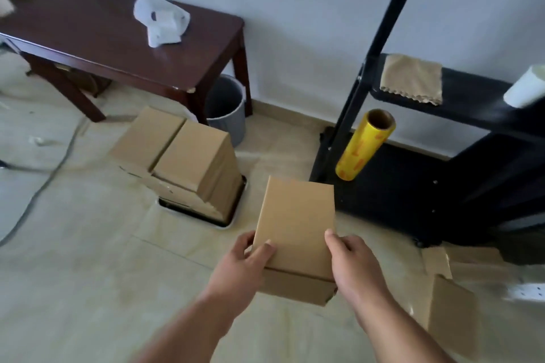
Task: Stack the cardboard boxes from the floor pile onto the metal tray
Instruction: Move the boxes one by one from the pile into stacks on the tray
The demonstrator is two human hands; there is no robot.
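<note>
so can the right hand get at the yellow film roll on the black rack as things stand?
Probably not yet: the right hand and left hand both hold the cardboard box. The yellow film roll itself sits unobstructed at the black rack.

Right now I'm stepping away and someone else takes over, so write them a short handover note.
Left hand and right hand: both in a grip on one plain brown cardboard box, held in the air, one hand at each near corner.
Metal tray: on the floor ahead to the left, already carrying a stack of brown cardboard boxes.
Left to do: set the held box on that stack. A loose cardboard piece lies on the right.
</note>
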